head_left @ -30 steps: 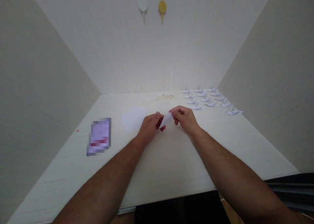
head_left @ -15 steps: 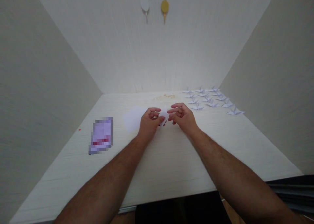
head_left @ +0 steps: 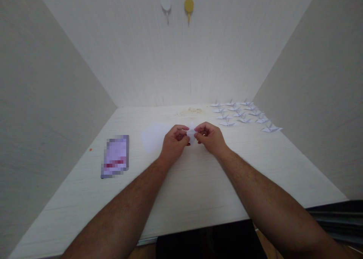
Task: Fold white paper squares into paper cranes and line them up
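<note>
Between my fingers, over the middle of the table, is a small folded piece of white paper (head_left: 191, 135). My left hand (head_left: 175, 140) pinches its left side with thumb and fingers. On the other side, my right hand (head_left: 209, 137) closes thumb and fingertips on the right edge. The exact folds are too small to make out. Just left of my left hand lies a stack of white paper sheets (head_left: 153, 136), partly hidden behind it. Beyond my right hand, several folded white paper cranes (head_left: 227, 123) stand in rows.
A pixelated purple item (head_left: 115, 155) lies at left on the white table (head_left: 195, 191), near a small red speck (head_left: 90, 149). Walls enclose the table at the back and both sides. A white hook (head_left: 166, 3) and a yellow hook (head_left: 188, 5) are on the back wall.
My right hand has come left and now grips the paper's right edge; before, its fingers were apart from it. The paper has turned to face me more. The view has shifted slightly.
</note>
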The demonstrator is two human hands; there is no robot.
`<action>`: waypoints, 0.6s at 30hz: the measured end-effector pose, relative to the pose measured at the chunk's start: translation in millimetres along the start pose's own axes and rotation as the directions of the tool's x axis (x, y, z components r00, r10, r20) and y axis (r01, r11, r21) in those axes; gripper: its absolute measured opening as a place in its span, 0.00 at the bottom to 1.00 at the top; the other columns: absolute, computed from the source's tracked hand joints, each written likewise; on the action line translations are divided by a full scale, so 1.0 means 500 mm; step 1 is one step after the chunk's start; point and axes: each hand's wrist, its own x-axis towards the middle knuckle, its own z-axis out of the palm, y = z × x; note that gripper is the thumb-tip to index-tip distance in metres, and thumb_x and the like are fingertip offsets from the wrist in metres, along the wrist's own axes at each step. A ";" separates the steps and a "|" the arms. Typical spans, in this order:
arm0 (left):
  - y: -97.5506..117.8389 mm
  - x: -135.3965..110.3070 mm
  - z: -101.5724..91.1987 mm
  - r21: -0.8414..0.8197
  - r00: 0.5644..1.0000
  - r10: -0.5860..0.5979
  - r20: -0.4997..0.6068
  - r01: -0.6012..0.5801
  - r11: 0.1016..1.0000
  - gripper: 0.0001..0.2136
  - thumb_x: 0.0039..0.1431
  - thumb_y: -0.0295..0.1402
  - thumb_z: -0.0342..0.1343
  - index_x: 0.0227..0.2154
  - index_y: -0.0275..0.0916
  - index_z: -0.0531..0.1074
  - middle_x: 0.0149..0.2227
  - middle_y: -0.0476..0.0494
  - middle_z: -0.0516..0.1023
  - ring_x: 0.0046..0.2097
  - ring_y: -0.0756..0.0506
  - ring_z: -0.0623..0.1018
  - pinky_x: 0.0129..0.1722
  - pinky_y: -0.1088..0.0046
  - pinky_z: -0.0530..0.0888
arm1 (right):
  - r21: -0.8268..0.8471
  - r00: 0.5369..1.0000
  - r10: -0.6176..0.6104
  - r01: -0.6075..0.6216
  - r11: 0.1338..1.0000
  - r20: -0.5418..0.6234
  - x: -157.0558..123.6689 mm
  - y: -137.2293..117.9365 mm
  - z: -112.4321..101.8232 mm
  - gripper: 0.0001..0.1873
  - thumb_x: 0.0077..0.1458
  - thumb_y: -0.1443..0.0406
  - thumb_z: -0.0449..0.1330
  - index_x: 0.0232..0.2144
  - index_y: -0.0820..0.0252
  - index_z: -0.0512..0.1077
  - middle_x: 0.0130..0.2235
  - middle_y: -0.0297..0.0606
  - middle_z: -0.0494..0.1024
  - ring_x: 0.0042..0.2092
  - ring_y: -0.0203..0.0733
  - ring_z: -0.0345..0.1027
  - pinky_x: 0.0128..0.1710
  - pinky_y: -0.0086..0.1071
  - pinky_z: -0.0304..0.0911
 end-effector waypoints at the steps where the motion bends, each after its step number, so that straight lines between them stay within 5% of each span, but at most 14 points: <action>1: -0.001 0.001 0.001 0.011 1.000 0.001 0.007 -0.001 1.000 0.13 0.46 0.29 0.63 0.37 0.38 0.72 0.28 0.54 0.71 0.28 0.52 0.75 0.29 0.73 0.78 | 0.001 1.000 0.001 -0.001 1.000 0.004 0.001 0.001 -0.001 0.08 0.46 0.63 0.64 0.31 0.58 0.71 0.25 0.28 0.72 0.23 0.31 0.65 0.21 0.27 0.64; 9: -0.003 -0.001 0.001 0.062 0.999 -0.024 0.027 0.022 0.998 0.12 0.45 0.28 0.61 0.35 0.39 0.70 0.24 0.55 0.72 0.23 0.52 0.74 0.24 0.75 0.75 | -0.051 0.990 0.052 -0.045 0.998 0.131 -0.007 -0.007 -0.004 0.08 0.46 0.67 0.60 0.32 0.56 0.66 0.21 0.23 0.69 0.20 0.31 0.64 0.18 0.25 0.57; 18: -0.002 -0.003 0.001 0.092 0.999 -0.018 0.039 0.014 0.996 0.06 0.46 0.28 0.61 0.30 0.38 0.72 0.20 0.55 0.71 0.22 0.53 0.74 0.24 0.77 0.72 | -0.006 0.993 0.022 -0.021 1.000 0.115 -0.010 -0.008 0.000 0.04 0.46 0.66 0.61 0.29 0.58 0.71 0.21 0.24 0.68 0.20 0.29 0.61 0.18 0.25 0.53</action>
